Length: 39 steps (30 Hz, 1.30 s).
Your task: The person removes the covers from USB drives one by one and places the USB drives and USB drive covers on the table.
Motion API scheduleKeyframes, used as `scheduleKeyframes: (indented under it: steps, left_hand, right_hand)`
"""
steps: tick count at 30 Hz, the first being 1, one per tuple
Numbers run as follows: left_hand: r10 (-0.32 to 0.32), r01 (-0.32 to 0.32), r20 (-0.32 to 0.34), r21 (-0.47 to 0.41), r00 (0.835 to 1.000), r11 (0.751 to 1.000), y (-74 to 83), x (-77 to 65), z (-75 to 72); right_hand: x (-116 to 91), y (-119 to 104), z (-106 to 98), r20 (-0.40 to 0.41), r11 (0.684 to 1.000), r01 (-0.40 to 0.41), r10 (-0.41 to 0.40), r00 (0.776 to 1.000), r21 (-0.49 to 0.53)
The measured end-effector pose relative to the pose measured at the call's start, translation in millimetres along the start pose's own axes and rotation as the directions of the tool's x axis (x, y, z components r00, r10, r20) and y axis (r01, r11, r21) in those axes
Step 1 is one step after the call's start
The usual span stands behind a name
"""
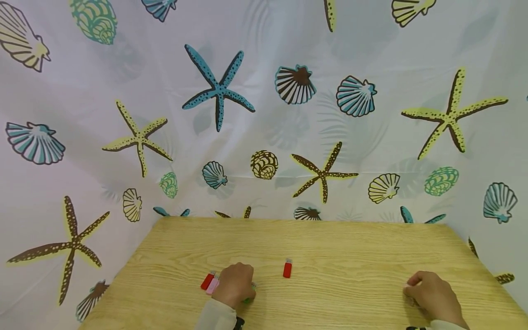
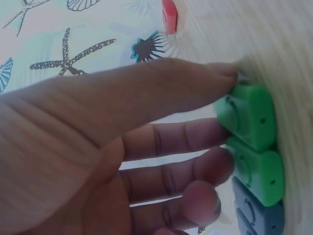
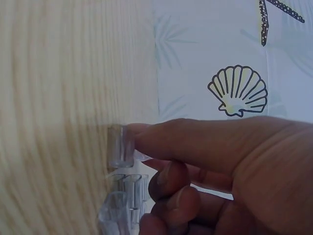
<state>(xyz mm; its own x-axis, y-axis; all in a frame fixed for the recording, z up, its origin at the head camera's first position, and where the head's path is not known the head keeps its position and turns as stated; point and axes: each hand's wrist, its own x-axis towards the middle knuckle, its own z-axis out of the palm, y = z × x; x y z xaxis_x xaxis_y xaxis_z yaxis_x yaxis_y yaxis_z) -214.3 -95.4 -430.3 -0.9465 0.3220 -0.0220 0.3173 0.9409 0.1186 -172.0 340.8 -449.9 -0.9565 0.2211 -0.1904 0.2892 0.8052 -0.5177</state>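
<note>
At the left of the table my left hand (image 1: 235, 284) reaches down over a row of USB sticks. In the left wrist view its thumb and index finger pinch the plug end of a green USB stick (image 2: 261, 117). Right beside that one lies a second green USB stick (image 2: 266, 176), followed by blue-grey USB sticks (image 2: 264, 215). Over at the right, my right hand (image 1: 433, 293) pinches a clear plastic cap (image 3: 121, 147) between thumb and index finger, its other fingers curled. More clear caps (image 3: 115, 213) sit just below it in the right wrist view.
A red USB stick (image 1: 287, 269) lies alone near the middle of the wooden table (image 1: 346, 275). Another red USB stick (image 1: 207, 281) and a pink USB stick (image 1: 212, 287) lie left of my left hand. A shell-patterned curtain (image 1: 264, 123) rises behind the table and along its sides.
</note>
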Motion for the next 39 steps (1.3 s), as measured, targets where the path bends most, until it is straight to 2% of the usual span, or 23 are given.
scheduleKeyframes:
  steps: [10, 14, 24, 33, 39]
  left_hand:
    - [-0.028, 0.029, 0.022, -0.016, 0.999, 0.999, -2.1, 2.1, 0.0]
    - [-0.025, 0.026, 0.031, -0.027, 0.999, 0.999, -2.3, 2.2, 0.1]
    - [-0.003, 0.004, 0.006, -0.014, 1.000, 1.000, -1.6, 2.1, -0.1]
    - [0.023, -0.024, -0.028, -0.024, 0.999, 0.999, 8.5, 5.7, -0.1]
    - [0.057, -0.059, -0.058, -0.032, 0.997, 0.998, 23.9, 12.4, 1.6]
  right_hand:
    - [-4.5, -2.5, -2.8, 0.020, 1.000, -0.011, 0.011, 1.000, 0.002]
    - [-5.4, -3.7, -4.1, 0.034, 1.000, -0.023, 0.023, 0.999, 0.004]
    - [-0.7, -0.1, -3.9, 0.036, 0.999, -0.035, 0.035, 0.999, -0.007]
    - [-3.5, -6.4, -11.6, 0.044, 1.000, -0.010, 0.011, 0.999, -0.010]
    - [-6.7, -13.5, -15.9, 0.015, 1.000, 0.008, -0.008, 1.000, -0.015]
